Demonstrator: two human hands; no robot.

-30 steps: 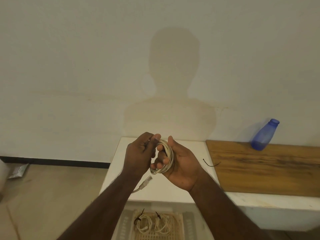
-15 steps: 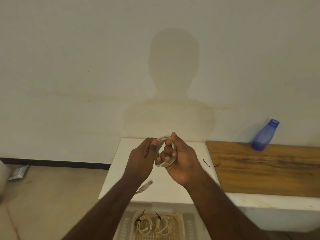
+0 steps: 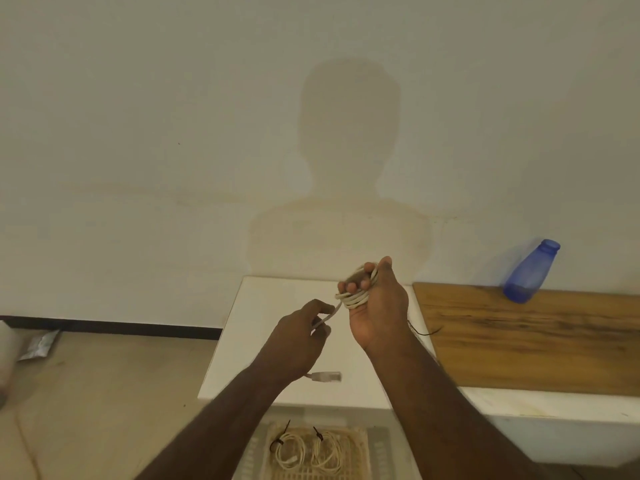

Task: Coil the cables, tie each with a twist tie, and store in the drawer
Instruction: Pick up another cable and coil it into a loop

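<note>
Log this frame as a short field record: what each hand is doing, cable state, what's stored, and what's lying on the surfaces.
right hand: grips a coil of white cable, raised above the white cabinet top
left hand: pinches the loose tail; the plug hangs below
coil tie: none visible yet
drawer: open, holds two tied cable coils
spare twist tie: lies at the wooden board edge
blue bottle: on the board, by the wall

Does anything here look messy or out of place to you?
Mostly tidy. The blue bottle stands capless on the wooden board, looking tilted, perhaps from the wide lens. A silvery wrapper lies on the floor by the wall. The cable in the right hand is only part-coiled.
</note>
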